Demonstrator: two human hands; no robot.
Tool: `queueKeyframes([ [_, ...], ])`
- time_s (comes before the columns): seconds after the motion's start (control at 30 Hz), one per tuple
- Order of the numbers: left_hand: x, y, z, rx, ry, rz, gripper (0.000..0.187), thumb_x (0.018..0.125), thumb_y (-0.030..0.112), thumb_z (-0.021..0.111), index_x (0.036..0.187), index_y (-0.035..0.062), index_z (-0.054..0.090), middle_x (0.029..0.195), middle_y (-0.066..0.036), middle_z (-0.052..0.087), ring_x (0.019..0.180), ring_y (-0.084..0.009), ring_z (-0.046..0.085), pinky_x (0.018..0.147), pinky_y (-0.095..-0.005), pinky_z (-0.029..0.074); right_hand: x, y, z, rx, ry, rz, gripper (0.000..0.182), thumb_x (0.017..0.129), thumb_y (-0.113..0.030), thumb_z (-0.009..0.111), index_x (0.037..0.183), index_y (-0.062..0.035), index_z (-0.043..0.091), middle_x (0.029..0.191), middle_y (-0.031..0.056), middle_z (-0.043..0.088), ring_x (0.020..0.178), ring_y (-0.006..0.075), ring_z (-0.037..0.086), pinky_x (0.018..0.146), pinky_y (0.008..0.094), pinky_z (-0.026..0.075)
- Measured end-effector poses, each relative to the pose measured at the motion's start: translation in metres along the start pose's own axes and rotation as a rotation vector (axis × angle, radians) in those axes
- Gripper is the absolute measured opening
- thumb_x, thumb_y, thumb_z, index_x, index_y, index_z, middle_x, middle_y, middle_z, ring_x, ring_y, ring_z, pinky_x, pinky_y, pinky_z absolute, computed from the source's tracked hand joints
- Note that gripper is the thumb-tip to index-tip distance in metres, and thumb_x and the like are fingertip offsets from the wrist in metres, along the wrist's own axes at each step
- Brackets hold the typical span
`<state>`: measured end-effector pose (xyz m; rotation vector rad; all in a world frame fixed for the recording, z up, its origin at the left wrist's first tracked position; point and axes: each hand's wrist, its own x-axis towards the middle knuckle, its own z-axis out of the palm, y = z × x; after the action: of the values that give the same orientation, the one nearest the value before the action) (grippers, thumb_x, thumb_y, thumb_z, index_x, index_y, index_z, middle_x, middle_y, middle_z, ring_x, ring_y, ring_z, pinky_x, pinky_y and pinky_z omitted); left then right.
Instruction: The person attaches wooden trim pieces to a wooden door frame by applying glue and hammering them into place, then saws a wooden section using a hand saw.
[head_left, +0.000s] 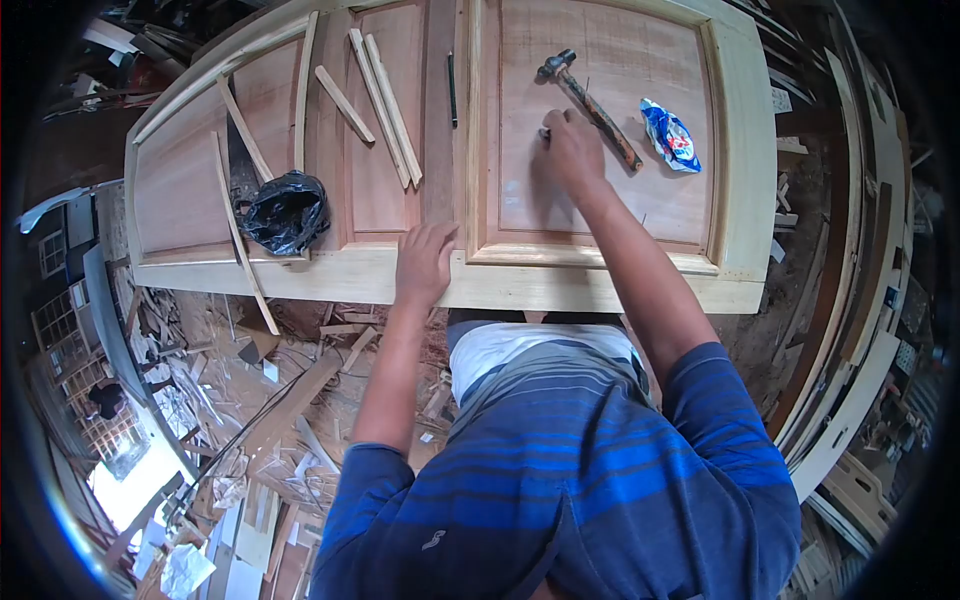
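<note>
A panelled wooden door (610,290) lies flat in front of me. My left hand (426,262) rests on its near edge, fingers extended and a little apart, holding nothing. Over the right panel, my right hand (573,148) has its fingers bent together around something small and dark that I cannot make out. Just right of that hand lies a hammer (603,118), its head pointing away from me. A blue and white packet (670,136) sits farther right on the same panel. Thin nails stand near the hammer.
A black plastic bag (286,213) sits on the door's left part, among several thin wooden strips (386,110). A dark pencil-like stick (453,90) lies on the middle rail. Wood scraps cover the floor at lower left, and long boards (850,240) stand at the right.
</note>
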<state>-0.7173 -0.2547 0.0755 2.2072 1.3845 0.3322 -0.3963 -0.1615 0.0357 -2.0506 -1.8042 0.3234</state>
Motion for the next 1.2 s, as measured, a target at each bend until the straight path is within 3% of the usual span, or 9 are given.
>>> queueKeyframes([
  [0.17, 0.033, -0.015, -0.022, 0.228, -0.173, 0.477, 0.037, 0.098, 0.014, 0.069, 0.135, 0.0180, 0.069, 0.145, -0.004, 0.066, 0.138, -0.0261, 0.059, 0.119, -0.0470, 0.042, -0.010, 0.024, -0.024, 0.005, 0.004, 0.048, 0.021, 0.086, -0.020, 0.078, 0.101, -0.0074, 0.071, 0.107, 0.0184, 0.071, 0.099, 0.0386, 0.072, 0.091, 0.0512, 0.057],
  [0.27, 0.056, -0.023, -0.028, 0.388, -0.273, 0.796, 0.041, 0.099, 0.019, 0.063, 0.140, 0.0242, 0.064, 0.146, 0.000, 0.063, 0.141, -0.0227, 0.056, 0.123, -0.0448, 0.041, -0.014, 0.024, -0.021, -0.038, -0.029, 0.051, 0.024, 0.087, -0.021, 0.079, 0.107, -0.0104, 0.074, 0.117, 0.0149, 0.071, 0.115, 0.0358, 0.067, 0.099, 0.0500, 0.053],
  [0.37, 0.077, -0.028, -0.017, 0.447, -0.446, 0.954, 0.037, 0.098, 0.023, 0.059, 0.135, 0.0273, 0.062, 0.140, 0.003, 0.063, 0.141, -0.0202, 0.055, 0.126, -0.0426, 0.039, -0.026, 0.009, -0.017, -0.046, 0.005, 0.024, 0.030, 0.088, -0.024, 0.080, 0.116, -0.0127, 0.075, 0.123, 0.0114, 0.069, 0.124, 0.0335, 0.061, 0.105, 0.0495, 0.048],
  [0.6, 0.108, -0.017, -0.016, 0.434, -0.518, 1.142, 0.008, 0.093, 0.029, 0.061, 0.100, 0.0243, 0.062, 0.105, 0.007, 0.060, 0.119, -0.0132, 0.059, 0.120, -0.0390, 0.041, -0.044, -0.014, 0.009, -0.091, 0.183, 0.009, 0.031, 0.093, -0.028, 0.080, 0.121, -0.0155, 0.075, 0.127, 0.0100, 0.066, 0.129, 0.0351, 0.055, 0.112, 0.0546, 0.040],
  [0.73, 0.116, -0.023, -0.008, 0.344, -0.503, 1.209, 0.009, 0.089, 0.030, 0.064, 0.095, 0.0239, 0.061, 0.099, 0.006, 0.059, 0.114, -0.0146, 0.059, 0.116, -0.0396, 0.042, -0.045, -0.025, 0.022, -0.143, 0.302, 0.033, 0.026, 0.095, -0.028, 0.078, 0.118, -0.0156, 0.075, 0.130, 0.0102, 0.064, 0.130, 0.0357, 0.054, 0.113, 0.0551, 0.039],
  [0.93, 0.121, -0.034, -0.007, 0.280, -0.492, 1.182, 0.011, 0.091, 0.029, 0.065, 0.100, 0.0249, 0.061, 0.103, 0.006, 0.060, 0.116, -0.0152, 0.060, 0.116, -0.0390, 0.041, -0.038, -0.036, 0.040, -0.010, 0.390, 0.203, 0.019, 0.096, -0.028, 0.080, 0.109, -0.0157, 0.075, 0.129, 0.0101, 0.065, 0.130, 0.0347, 0.056, 0.110, 0.0543, 0.039],
  [1.2, 0.141, -0.034, -0.004, 0.216, -0.633, 1.210, 0.016, 0.095, 0.030, 0.063, 0.110, 0.0248, 0.061, 0.110, 0.006, 0.061, 0.124, -0.0159, 0.059, 0.120, -0.0421, 0.042, -0.031, -0.033, 0.050, -0.019, 0.459, 0.216, 0.013, 0.097, -0.025, 0.078, 0.104, -0.0154, 0.074, 0.125, 0.0067, 0.067, 0.131, 0.0326, 0.058, 0.112, 0.0540, 0.039],
])
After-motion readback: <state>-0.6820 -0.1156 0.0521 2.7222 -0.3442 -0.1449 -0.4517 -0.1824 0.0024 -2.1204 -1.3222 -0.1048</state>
